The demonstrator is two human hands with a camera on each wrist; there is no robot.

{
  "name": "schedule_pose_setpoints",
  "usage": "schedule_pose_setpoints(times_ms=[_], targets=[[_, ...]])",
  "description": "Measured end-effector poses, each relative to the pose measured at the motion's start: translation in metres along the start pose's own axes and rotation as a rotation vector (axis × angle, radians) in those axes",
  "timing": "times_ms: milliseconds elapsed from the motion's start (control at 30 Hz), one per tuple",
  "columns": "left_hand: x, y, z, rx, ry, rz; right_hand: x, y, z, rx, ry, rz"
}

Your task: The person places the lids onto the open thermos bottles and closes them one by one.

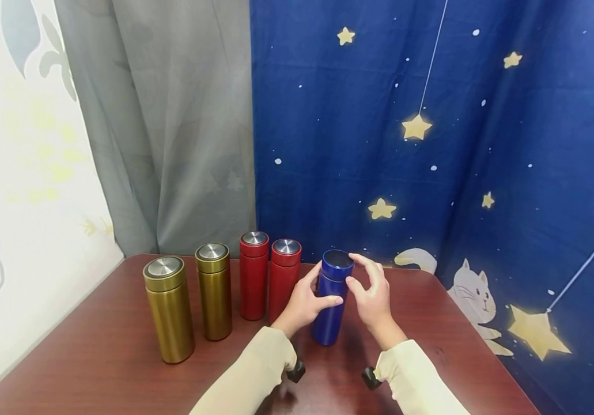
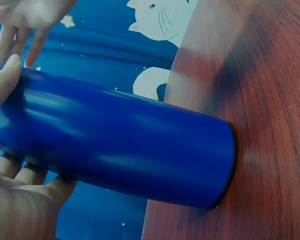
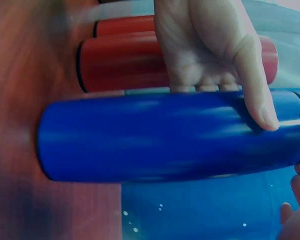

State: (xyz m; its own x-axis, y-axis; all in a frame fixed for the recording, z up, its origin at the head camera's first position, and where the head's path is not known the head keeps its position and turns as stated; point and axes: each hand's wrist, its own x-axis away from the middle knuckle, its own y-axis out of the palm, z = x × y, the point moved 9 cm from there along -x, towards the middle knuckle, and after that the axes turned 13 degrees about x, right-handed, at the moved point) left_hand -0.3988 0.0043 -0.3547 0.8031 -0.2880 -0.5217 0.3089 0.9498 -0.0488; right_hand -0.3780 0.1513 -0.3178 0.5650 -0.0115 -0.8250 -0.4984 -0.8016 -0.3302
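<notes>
A blue thermos bottle (image 1: pixel 330 311) with a dark-topped lid (image 1: pixel 338 260) stands upright on the table. My left hand (image 1: pixel 304 302) grips its upper body, thumb across the front and fingers round the far side; in the right wrist view this hand (image 3: pixel 205 40) covers part of a red bottle behind. Beside the lid is my right hand (image 1: pixel 374 291), index fingertip at the lid's top edge and thumb near its side. In the left wrist view the right hand's fingers (image 2: pixel 35 47) extend loosely past the bottle.
Two red thermos bottles, one farther left (image 1: pixel 253 282) and one closer (image 1: pixel 283 276), stand left of the blue one. Two gold bottles, a nearer one (image 1: pixel 172 323) and a farther one (image 1: pixel 215 300), are farther left. Curtains (image 1: pixel 354 144) hang behind the reddish-brown table (image 1: pixel 94 346).
</notes>
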Motion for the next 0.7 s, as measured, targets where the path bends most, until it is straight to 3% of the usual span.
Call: schedule_pose_setpoints(times_ms=[133,267,367,433,567,700], targets=[[-0.002,0.0,-0.003,0.029,0.012,-0.019,-0.012,0.017,0.005,-0.016,-0.033,-0.205],[-0.003,0.002,-0.004,0.053,0.015,-0.041,-0.018,0.032,0.008,-0.206,-0.007,-0.445],[-0.003,0.002,-0.004,0.052,0.013,-0.045,-0.019,0.035,0.007,-0.31,0.021,-0.53],[-0.002,0.001,-0.003,0.045,0.007,-0.039,-0.02,0.031,0.001,-0.274,0.011,-0.529],[-0.003,-0.001,-0.008,0.02,-0.01,-0.021,-0.023,0.017,-0.023,-0.079,-0.039,-0.448],[-0.007,-0.002,-0.025,0.017,0.002,-0.014,-0.022,0.016,-0.012,0.06,-0.083,-0.341]])
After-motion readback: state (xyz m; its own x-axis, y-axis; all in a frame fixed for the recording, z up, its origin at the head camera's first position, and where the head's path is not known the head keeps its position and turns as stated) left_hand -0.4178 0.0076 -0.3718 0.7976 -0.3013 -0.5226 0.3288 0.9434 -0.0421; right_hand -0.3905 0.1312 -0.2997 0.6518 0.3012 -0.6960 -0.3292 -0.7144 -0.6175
